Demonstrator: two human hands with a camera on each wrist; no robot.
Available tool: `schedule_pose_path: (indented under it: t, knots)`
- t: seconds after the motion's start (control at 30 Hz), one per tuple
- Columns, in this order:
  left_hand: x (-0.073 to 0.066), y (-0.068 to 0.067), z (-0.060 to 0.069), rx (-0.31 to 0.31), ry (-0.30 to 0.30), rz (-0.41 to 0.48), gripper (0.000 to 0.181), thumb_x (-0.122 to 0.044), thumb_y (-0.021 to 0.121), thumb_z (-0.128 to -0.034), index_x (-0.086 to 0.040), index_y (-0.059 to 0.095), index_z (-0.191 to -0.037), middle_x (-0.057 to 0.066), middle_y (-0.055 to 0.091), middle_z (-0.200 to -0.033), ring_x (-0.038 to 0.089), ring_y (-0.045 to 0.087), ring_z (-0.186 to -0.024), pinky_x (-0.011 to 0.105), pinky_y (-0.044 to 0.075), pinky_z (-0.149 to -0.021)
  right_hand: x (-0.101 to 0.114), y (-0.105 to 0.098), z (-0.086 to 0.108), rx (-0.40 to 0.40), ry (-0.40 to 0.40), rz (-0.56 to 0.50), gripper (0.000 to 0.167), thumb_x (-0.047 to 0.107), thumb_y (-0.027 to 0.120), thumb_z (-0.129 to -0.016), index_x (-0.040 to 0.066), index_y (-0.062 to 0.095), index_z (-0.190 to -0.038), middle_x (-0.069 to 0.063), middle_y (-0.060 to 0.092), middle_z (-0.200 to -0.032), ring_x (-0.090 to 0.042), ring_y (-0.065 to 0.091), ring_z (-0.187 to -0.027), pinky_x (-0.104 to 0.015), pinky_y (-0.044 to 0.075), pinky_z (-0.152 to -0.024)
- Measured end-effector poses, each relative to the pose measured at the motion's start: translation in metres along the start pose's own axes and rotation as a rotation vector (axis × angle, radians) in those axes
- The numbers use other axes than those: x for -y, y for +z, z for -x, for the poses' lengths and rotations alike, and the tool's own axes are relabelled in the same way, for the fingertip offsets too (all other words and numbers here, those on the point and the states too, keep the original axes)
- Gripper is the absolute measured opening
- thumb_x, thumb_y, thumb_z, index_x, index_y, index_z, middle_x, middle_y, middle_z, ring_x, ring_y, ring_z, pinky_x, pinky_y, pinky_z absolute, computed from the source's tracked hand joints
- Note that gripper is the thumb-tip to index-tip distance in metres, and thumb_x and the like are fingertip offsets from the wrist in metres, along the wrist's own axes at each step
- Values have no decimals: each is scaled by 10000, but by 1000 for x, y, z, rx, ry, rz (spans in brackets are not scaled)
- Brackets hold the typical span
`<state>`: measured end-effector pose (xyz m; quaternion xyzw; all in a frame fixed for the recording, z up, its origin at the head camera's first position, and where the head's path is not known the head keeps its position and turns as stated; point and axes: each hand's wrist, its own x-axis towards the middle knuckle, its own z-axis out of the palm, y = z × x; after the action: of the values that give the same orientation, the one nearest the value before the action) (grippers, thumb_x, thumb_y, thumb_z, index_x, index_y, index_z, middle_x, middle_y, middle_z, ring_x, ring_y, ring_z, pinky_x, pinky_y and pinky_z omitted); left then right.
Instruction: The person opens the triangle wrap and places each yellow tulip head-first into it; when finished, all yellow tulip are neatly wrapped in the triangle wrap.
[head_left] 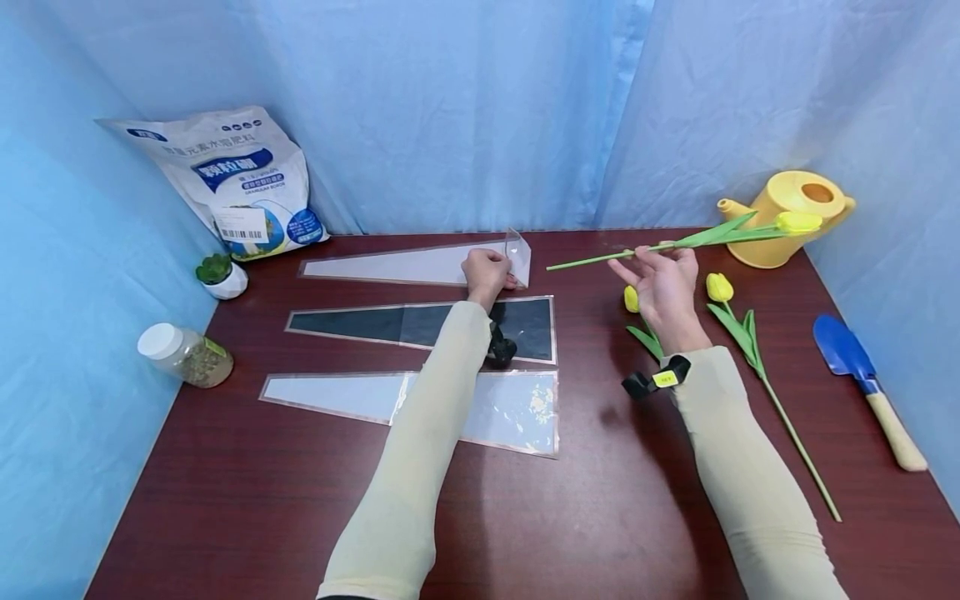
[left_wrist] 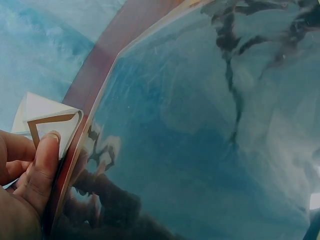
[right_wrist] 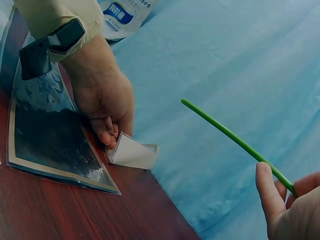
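My left hand [head_left: 487,271] pinches the wide end of the farthest tapered white plastic sleeve [head_left: 405,263]; its corner is lifted and folded up. In the left wrist view the thumb [left_wrist: 44,167] presses on that folded corner. My right hand [head_left: 663,292] holds an artificial yellow tulip [head_left: 720,237] by its green stem, above the table. The stem's cut end points left towards the sleeve, and the bloom points right. In the right wrist view thumb and fingers are round the stem [right_wrist: 225,131]. A black tapered sleeve [head_left: 352,323] and another white one [head_left: 510,408] lie nearer.
Two more tulips [head_left: 780,404] lie on the right, one partly hidden by my right arm. Beyond are a yellow watering can [head_left: 780,208] and a blue trowel [head_left: 847,350]. At left stand a fertilizer bag [head_left: 247,175], a potted succulent [head_left: 225,279] and a jar [head_left: 187,357].
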<state>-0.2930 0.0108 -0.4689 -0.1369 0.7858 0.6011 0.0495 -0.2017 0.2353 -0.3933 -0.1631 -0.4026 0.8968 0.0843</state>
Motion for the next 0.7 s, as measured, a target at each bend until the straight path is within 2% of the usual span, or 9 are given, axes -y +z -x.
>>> schedule_pose_path:
  t: [0.1, 0.23, 0.33, 0.5, 0.7]
  knots:
    - [0, 0, 0, 0, 4, -2, 145, -78, 633, -949, -10, 761, -955, 155, 744, -757, 81, 627, -449, 237, 578, -523, -4, 6, -5, -7, -19, 25, 281, -44, 579, -953, 115, 352, -1002, -47, 491, -864, -204, 620, -836, -438, 610, -874]
    - [0, 0, 2, 0, 14, -2, 150, -80, 634, -951, -7, 765, -954, 166, 750, -766, 84, 631, -454, 241, 581, -529, -10, 11, -10, -24, -33, 19, 291, -63, 570, -947, 113, 352, -1024, -61, 488, -899, -207, 617, -852, -461, 597, -879]
    - [0, -1, 3, -1, 19, -2, 151, -85, 635, -954, -9, 765, -954, 172, 753, -778, 86, 637, -461, 241, 583, -535, -14, 15, -13, -34, -43, 22, 286, -74, 558, -946, 110, 351, -1019, -69, 476, -914, -218, 613, -879, -444, 613, -860]
    - [1, 0, 4, -10, 24, 5, 152, -89, 636, -957, -9, 765, -959, 175, 751, -779, 90, 639, -468, 244, 585, -540, -22, 21, -21, -42, -80, 86, 268, -53, 543, -967, 119, 353, -1046, -60, 471, -977, -212, 609, -934, -409, 619, -853]
    - [0, 1, 3, -13, 14, 8, 159, -97, 626, -960, -9, 757, -934, 135, 730, -707, 89, 636, -454, 241, 584, -538, -31, 27, -30, -91, -80, 50, 285, -87, 544, -953, 112, 348, -1012, -69, 505, -935, -206, 620, -844, -385, 636, -776]
